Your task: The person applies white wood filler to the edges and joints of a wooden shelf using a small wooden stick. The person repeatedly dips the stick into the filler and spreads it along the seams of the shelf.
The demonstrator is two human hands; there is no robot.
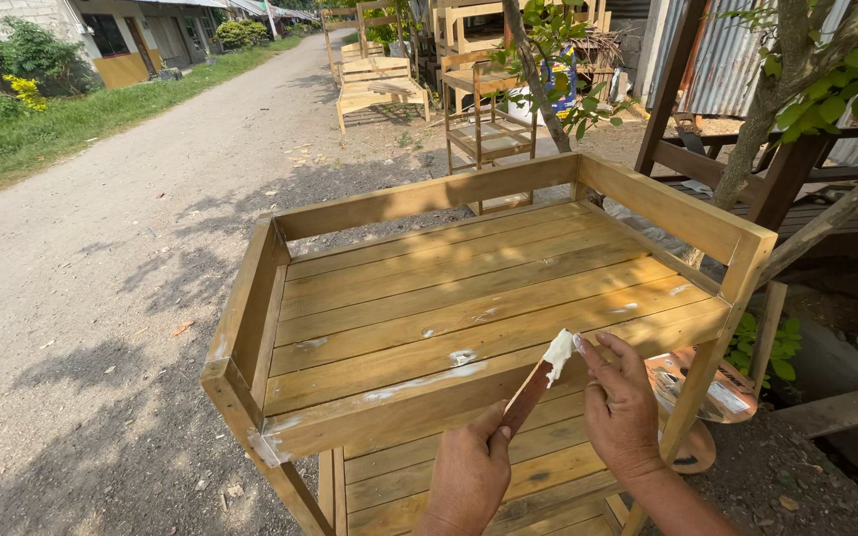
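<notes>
A slatted wooden shelf unit [419, 203] stands in front of me, its top boards dabbed with white filler patches [463, 356]. My left hand [469, 474] grips the handle of a small putty knife [536, 385] whose blade tip carries a lump of white putty [558, 350]. My right hand [620, 407] is beside the blade, fingertips touching the putty at the tip. The blade hovers over the front edge board of the top shelf. A lower slatted shelf [469, 476] shows beneath my hands.
A gravel road [121, 228] runs along the left. More unfinished wooden furniture [379, 84] stands behind. A thin tree trunk [533, 74] and a thicker tree [777, 109] rise at the back right. A round paint-smeared lid [722, 392] lies under the shelf's right corner.
</notes>
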